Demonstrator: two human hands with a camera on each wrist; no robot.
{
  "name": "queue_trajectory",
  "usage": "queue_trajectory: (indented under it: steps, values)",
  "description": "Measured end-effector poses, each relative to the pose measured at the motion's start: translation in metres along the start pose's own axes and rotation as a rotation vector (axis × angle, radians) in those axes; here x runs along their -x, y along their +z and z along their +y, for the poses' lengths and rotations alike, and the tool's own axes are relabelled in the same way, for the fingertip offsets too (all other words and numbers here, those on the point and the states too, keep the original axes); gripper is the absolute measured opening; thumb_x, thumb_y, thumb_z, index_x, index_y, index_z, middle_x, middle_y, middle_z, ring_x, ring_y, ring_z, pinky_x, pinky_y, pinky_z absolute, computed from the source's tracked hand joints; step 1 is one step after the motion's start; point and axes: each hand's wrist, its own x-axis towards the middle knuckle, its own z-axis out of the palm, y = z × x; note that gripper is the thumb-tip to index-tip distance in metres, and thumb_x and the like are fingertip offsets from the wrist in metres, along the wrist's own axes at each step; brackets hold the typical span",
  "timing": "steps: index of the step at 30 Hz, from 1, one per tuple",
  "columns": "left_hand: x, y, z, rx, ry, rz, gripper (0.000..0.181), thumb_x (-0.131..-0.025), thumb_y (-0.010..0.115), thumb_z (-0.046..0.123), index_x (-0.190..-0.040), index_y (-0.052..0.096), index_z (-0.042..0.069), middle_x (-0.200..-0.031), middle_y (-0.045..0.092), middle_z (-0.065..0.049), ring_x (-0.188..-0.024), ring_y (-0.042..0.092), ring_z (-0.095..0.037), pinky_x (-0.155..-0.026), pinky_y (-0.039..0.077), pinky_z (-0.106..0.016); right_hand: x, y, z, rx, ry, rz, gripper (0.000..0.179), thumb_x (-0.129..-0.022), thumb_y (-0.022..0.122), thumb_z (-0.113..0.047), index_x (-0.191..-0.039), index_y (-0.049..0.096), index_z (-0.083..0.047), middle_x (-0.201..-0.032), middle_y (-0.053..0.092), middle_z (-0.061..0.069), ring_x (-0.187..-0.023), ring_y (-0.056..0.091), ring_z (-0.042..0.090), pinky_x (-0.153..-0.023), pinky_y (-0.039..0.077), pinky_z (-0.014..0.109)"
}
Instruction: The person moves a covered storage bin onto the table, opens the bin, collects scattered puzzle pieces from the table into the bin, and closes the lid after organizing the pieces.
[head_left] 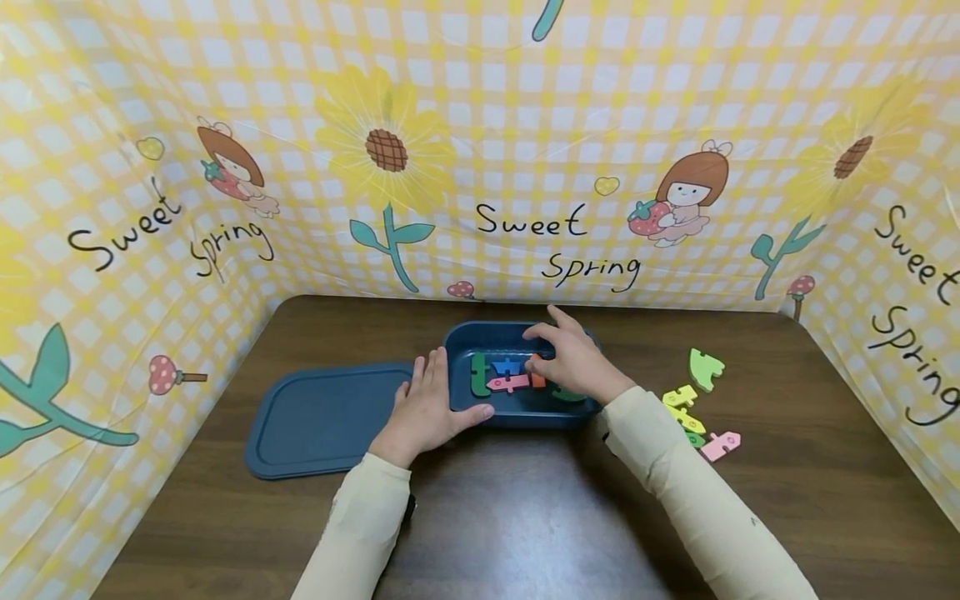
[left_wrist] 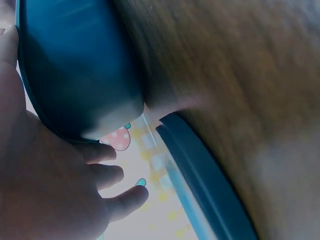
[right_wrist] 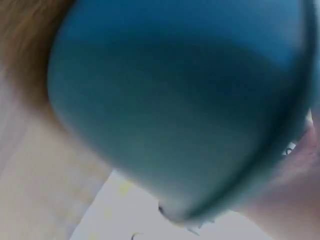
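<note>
A dark blue plastic box (head_left: 517, 419) stands lidless on the table, its outside wall large in both wrist views. Inside lie a dark green piece (head_left: 479, 374), a blue piece (head_left: 506, 367), a pink arrow-shaped piece (head_left: 508, 383), an orange piece (head_left: 537, 377) and another green piece (head_left: 568, 395). My left hand (head_left: 426, 411) lies along the box's left end, fingers straight, thumb over the front rim. Reaching over the right end, my right hand (head_left: 576, 357) has its thumb tip right at the orange piece, with the index finger apart from the thumb.
The flat blue lid (head_left: 322, 421) lies left of the box, partly under my left hand. Right of my right sleeve are a light green piece (head_left: 705, 369), yellow pieces (head_left: 681, 397), and a pink piece (head_left: 722, 446). A checked cloth (head_left: 510, 150) walls the table's back and sides.
</note>
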Motion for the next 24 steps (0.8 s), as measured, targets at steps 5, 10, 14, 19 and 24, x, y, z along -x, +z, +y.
queue_trajectory:
  steps: [5,10,14,19,24]
  values:
    - [0.001,-0.001,0.0,0.006,0.005,0.001,0.123,-0.085,0.063,0.074,-0.162,-0.003,0.005,-0.168,0.002,-0.015,-0.153,-0.003,-0.037,-0.115,0.008,-0.066,0.015,-0.018,0.013,0.01,0.003,0.066,0.04,-0.096,0.072,-0.024,-0.133,0.065,-0.012,-0.164,0.019,0.021,-0.148,0.019,0.043,-0.112,0.026,0.064]
    - [0.0,0.0,-0.001,0.004,0.006,0.006,0.124,-0.084,0.062,0.075,-0.162,-0.004,0.005,-0.168,0.002,-0.016,-0.153,-0.002,-0.037,-0.115,0.008,-0.067,0.033,-0.034,0.035,0.031,0.005,0.094,0.04,-0.097,0.071,-0.024,-0.133,0.063,-0.01,-0.161,0.025,0.023,-0.145,0.025,0.046,-0.111,0.028,0.065]
    - [-0.001,0.001,-0.002,0.006,0.008,0.007,0.123,-0.085,0.063,0.074,-0.162,-0.004,0.005,-0.168,0.002,-0.016,-0.153,-0.002,-0.038,-0.115,0.008,-0.067,0.048,-0.047,0.056,0.044,-0.021,0.103,0.042,-0.097,0.07,-0.02,-0.134,0.061,-0.003,-0.15,0.044,0.025,-0.137,0.039,0.045,-0.108,0.033,0.063]
    - [-0.002,0.002,-0.002,0.004,0.008,0.007,0.123,-0.084,0.063,0.074,-0.162,-0.003,0.004,-0.168,0.003,-0.016,-0.153,-0.002,-0.038,-0.115,0.008,-0.067,0.069,-0.062,0.083,0.038,0.002,0.105,0.042,-0.098,0.068,-0.018,-0.135,0.059,-0.001,-0.136,0.058,0.021,-0.124,0.053,0.042,-0.098,0.044,0.059]
    - [-0.002,0.002,-0.001,0.004,0.006,0.001,0.124,-0.084,0.062,0.075,-0.162,-0.004,0.005,-0.168,0.002,-0.016,-0.153,-0.002,-0.038,-0.115,0.007,-0.067,0.09,-0.074,0.108,0.066,0.023,0.086,0.038,-0.1,0.066,-0.016,-0.134,0.06,-0.002,-0.131,0.061,0.023,-0.111,0.061,0.04,-0.087,0.051,0.056]
